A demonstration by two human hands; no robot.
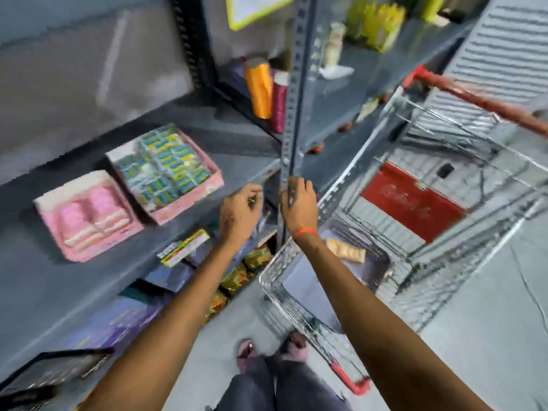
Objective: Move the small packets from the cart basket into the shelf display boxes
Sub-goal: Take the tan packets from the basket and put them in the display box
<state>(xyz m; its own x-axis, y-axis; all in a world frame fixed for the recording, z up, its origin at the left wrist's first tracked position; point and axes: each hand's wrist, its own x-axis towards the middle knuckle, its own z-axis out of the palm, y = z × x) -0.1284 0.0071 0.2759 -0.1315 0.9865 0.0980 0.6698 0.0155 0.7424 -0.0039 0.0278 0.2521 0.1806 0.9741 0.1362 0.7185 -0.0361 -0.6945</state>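
Nearest, both forearms reach out between cart and shelf. The left hand (240, 213) and right hand (298, 203) are curled, something thin possibly pinched in each grip; blur forbids certainty. Likely mid-carry. Packets (345, 250) remain in the cart basket (284, 262), right. Next: reach left to the display boxes (189, 200) beyond.

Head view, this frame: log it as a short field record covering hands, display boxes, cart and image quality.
left hand: curled, at the shelf edge; contents of its grip unclear
right hand: at the slotted upright post, orange band on the wrist
display boxes: two pink ones on the shelf; blue-green packet box is full, pink packet box beside it
cart basket: wire, right of the shelf, one pale packet visible inside
image quality: motion blur
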